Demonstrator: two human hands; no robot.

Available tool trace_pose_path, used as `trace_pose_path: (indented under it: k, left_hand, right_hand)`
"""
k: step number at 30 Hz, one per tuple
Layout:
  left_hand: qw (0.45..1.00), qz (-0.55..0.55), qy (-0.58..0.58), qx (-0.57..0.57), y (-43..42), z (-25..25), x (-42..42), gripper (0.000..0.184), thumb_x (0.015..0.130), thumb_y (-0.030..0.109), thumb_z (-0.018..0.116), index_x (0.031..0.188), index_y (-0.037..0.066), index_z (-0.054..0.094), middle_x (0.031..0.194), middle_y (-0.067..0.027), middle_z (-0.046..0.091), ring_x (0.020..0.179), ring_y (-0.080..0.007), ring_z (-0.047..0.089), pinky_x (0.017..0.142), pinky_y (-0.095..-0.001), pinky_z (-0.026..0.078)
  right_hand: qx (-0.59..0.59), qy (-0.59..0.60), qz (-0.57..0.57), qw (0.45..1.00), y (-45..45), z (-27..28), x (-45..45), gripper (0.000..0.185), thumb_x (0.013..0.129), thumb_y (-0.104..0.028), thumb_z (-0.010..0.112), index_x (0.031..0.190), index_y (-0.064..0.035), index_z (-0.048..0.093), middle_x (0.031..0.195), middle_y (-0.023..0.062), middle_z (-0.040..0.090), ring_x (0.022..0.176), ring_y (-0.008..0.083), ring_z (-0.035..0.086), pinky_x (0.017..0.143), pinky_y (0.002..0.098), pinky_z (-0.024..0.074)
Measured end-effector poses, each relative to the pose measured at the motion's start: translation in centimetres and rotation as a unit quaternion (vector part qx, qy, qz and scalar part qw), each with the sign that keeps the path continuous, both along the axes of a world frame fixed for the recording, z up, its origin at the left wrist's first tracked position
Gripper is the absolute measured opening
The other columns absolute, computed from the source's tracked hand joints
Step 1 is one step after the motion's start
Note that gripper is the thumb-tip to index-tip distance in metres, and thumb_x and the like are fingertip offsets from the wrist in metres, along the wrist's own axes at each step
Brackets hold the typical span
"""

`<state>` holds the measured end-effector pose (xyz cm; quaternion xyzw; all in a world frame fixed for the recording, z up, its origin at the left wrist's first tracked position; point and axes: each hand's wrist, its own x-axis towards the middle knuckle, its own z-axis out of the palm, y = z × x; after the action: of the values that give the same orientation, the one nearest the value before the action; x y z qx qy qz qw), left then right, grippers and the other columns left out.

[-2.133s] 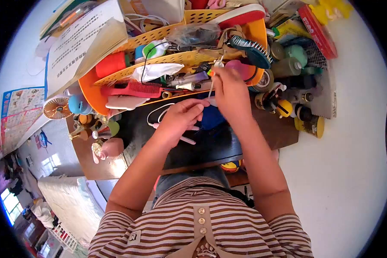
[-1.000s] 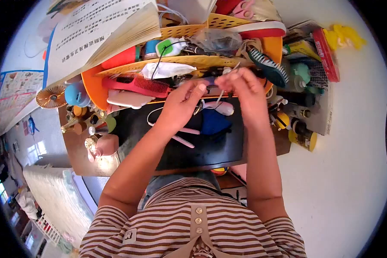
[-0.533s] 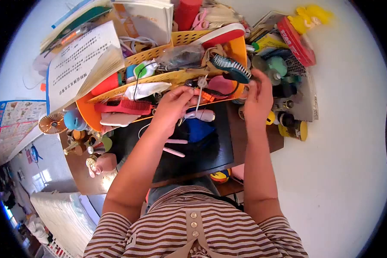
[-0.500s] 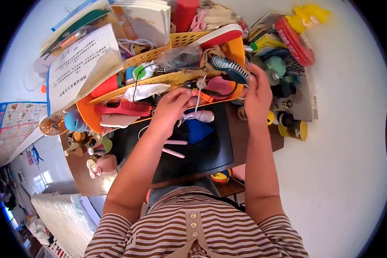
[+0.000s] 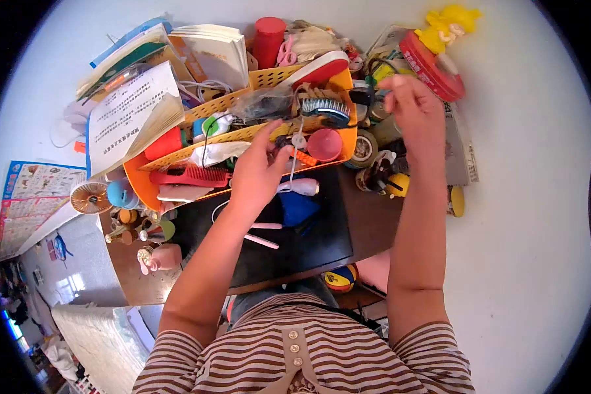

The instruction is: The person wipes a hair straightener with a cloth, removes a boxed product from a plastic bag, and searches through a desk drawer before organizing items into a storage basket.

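Note:
My left hand (image 5: pixel 259 172) is over the front of an orange basket (image 5: pixel 152 196), fingers apart and seemingly holding nothing. Close to its fingertips are a white cord (image 5: pixel 294 172) and an orange piece (image 5: pixel 304 157). My right hand (image 5: pixel 417 115) is raised just past the basket's right end, its fingers pinched on a black cord (image 5: pixel 373 64); a dark, plug-like block (image 5: pixel 361 95) hangs beside them. Inside the basket lie a dark bristled hairbrush (image 5: pixel 325 110), a pink cup (image 5: pixel 326 146), a red comb (image 5: pixel 194 176) and a red-and-white shoe-like item (image 5: pixel 318 69).
Books (image 5: pixel 134 121) lean at the left. Jars (image 5: pixel 363 150) crowd the right side below a red box (image 5: pixel 430 65) with a yellow doll (image 5: pixel 448 29). On the black mat (image 5: pixel 256 262) rest a blue cloth (image 5: pixel 300 209) and a pale handheld device (image 5: pixel 303 186).
My right hand has moved up and right, away from the basket, with the black cord. My left fingers have spread apart. The pink cup and hairbrush show more fully.

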<state>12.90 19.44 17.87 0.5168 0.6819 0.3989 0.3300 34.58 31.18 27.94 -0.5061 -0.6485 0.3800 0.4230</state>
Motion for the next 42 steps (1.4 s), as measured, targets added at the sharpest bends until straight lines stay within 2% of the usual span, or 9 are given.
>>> trace_pose_path:
  k: [4,10,19,21,27,32,37,39,42]
  left_hand:
    - [0.998,-0.056,0.036,-0.019,0.9,2.3,1.0,0.055,0.089,0.018,0.07,0.139,0.008,0.049,0.094,-0.0123,0.063,0.077,-0.0184,0.06,0.071,-0.0344,0.049]
    - [0.934,-0.001,0.315,0.167,0.6,2.4,2.6,0.069,0.084,0.023,0.074,0.145,0.01,0.044,0.129,-0.0197,0.052,0.114,-0.0354,0.053,0.096,-0.0437,0.045]
    - [0.959,-0.069,0.12,0.248,1.9,6.1,4.0,0.065,0.089,0.01,0.067,0.148,0.008,0.04,0.143,-0.0202,0.047,0.132,-0.0358,0.045,0.114,-0.0437,0.032]
    - [0.957,-0.077,-0.181,0.213,1.3,7.0,4.0,0.058,0.095,0.009,0.061,0.148,0.004,0.039,0.147,-0.0162,0.046,0.136,-0.032,0.043,0.116,-0.0422,0.03]
    - [0.773,-0.249,-0.578,0.08,-5.5,12.4,4.9,0.087,0.095,0.072,0.034,0.149,0.003,0.039,0.147,-0.0192,0.048,0.137,-0.032,0.045,0.114,-0.0439,0.033]
    - [0.681,-0.287,-0.668,-0.089,-10.3,8.3,2.9,0.077,0.096,0.046,0.057,0.15,-0.003,0.031,0.145,-0.0246,0.046,0.132,-0.0413,0.048,0.107,-0.0587,0.041]
    - [0.647,-0.223,-0.696,-0.217,-15.1,1.1,2.1,0.057,0.095,0.03,0.058,0.141,0.001,0.045,0.13,-0.0205,0.059,0.124,-0.0337,0.056,0.107,-0.05,0.042]
    - [0.7,-0.11,-0.657,-0.257,-17.4,-0.1,1.3,0.049,0.094,0.031,0.06,0.134,0.003,0.052,0.104,-0.0113,0.063,0.096,-0.0272,0.061,0.092,-0.0414,0.048]
    - [0.686,-0.05,-0.703,-0.18,-20.3,0.0,-1.9,0.039,0.094,0.03,0.061,0.123,0.004,0.056,0.076,-0.0006,0.04,0.067,-0.0148,0.038,0.063,-0.0311,0.034]
  right_hand:
    - [0.058,0.088,-0.036,0.994,-3.1,5.6,1.7,0.029,0.101,-0.03,0.057,0.092,-0.0054,0.07,0.068,-0.005,0.055,0.062,0.0025,0.044,0.053,0.0188,0.0294]
    - [0.188,0.199,0.005,0.962,-6.6,9.8,5.2,0.032,0.104,-0.032,0.051,0.093,-0.0049,0.066,0.07,0.0007,0.055,0.058,0.0068,0.041,0.051,0.0215,0.0288]
    - [0.213,0.423,0.337,0.814,-8.6,14.3,8.6,0.037,0.104,-0.042,0.046,0.108,-0.0085,0.06,0.081,0.0009,0.049,0.062,0.0105,0.038,0.061,0.0269,0.0336]
    - [0.213,0.444,0.262,0.83,-10.6,14.2,8.2,0.036,0.105,-0.043,0.043,0.102,-0.0109,0.058,0.077,-0.0014,0.047,0.058,0.0093,0.037,0.056,0.0254,0.0324]
    - [0.008,0.36,0.248,0.899,-14.8,10.4,5.1,0.037,0.107,-0.041,0.038,0.087,-0.0114,0.047,0.061,-0.0024,0.039,0.046,0.0077,0.032,0.042,0.0238,0.0278]
    - [-0.258,0.382,0.209,0.862,-15.9,2.9,1.6,0.034,0.106,-0.032,0.045,0.097,-0.0022,0.059,0.073,0.0042,0.055,0.051,0.0065,0.039,0.046,0.0227,0.0322]
    - [-0.38,0.369,0.186,0.827,-16.9,-6.9,-2.6,0.032,0.105,-0.032,0.05,0.117,-0.0035,0.06,0.098,0.0074,0.063,0.06,0.0073,0.047,0.053,0.0241,0.044]
    - [-0.332,0.263,0.171,0.89,-17.8,-9.9,-4.2,0.033,0.105,-0.027,0.049,0.126,-0.0021,0.057,0.116,0.0124,0.061,0.07,0.0111,0.058,0.062,0.0266,0.0535]
    - [-0.084,-0.052,0.136,0.986,-17.4,-16.5,-2.2,0.031,0.098,-0.014,0.056,0.127,-0.0048,0.058,0.116,0.0167,0.062,0.092,0.0275,0.067,0.078,0.0378,0.0547]
